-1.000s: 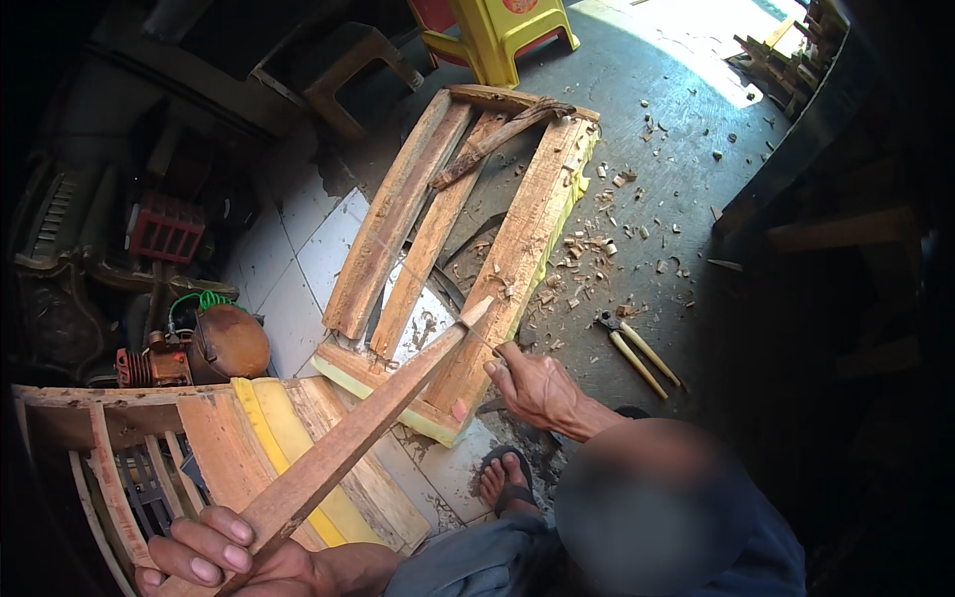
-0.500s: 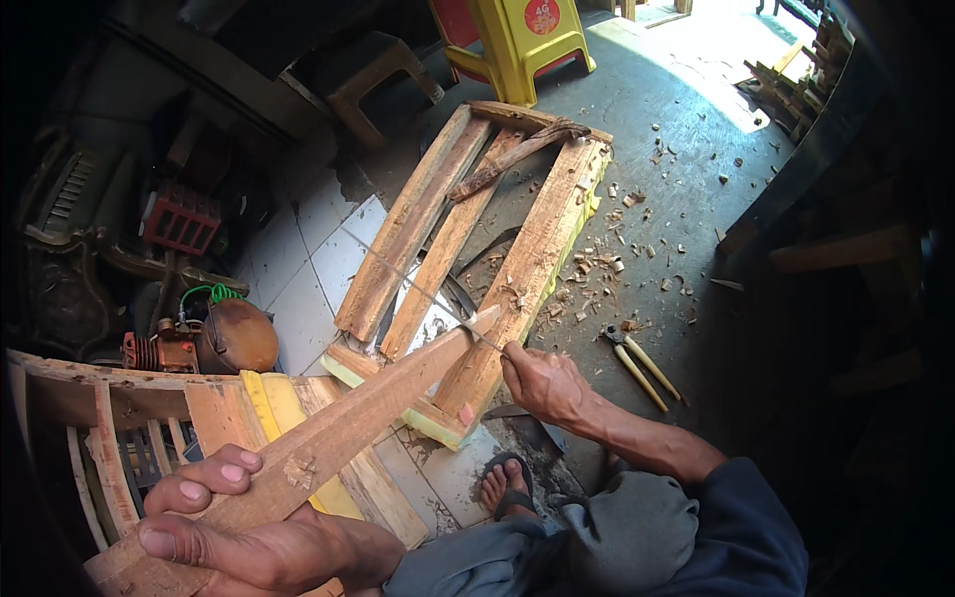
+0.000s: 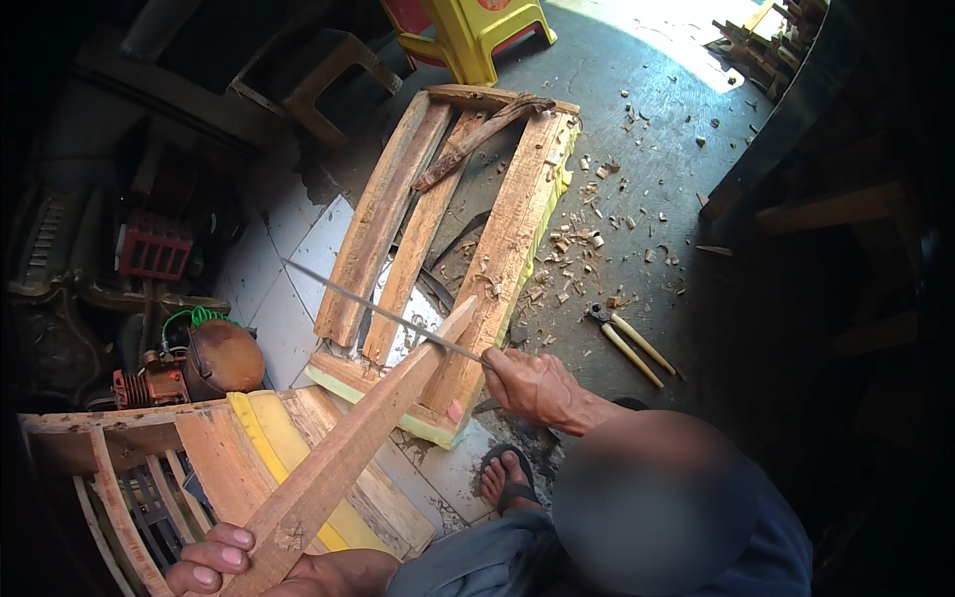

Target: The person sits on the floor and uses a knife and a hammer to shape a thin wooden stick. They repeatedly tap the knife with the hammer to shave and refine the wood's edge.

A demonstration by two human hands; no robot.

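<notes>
A long tapered wooden stick [image 3: 348, 433] slants up from the lower left, its pointed end above a wooden frame [image 3: 517, 224]. My left hand [image 3: 224, 562] is wrapped round its near end, partly cut off by the lower edge. With my right hand [image 3: 537, 386] I grip a long thin-bladed knife [image 3: 373, 308], fingers closed; its handle is mostly hidden. The blade points left and crosses the stick just short of the pointed tip. A small curl of shaving clings to the stick near my left hand.
Pincers [image 3: 632, 343] lie on the floor at right, among scattered wood shavings [image 3: 577, 244]. A slatted wooden frame with yellow foam [image 3: 274, 448] stands at lower left, beside a compressor [image 3: 224, 358]. Behind are a yellow plastic stool [image 3: 482, 40] and a loose wood piece [image 3: 477, 144] across the frame.
The knife's blade has shifted from the stick's tip a little back along it toward me. The stick's near end and my left hand sit lower in view; the whole view has shifted slightly.
</notes>
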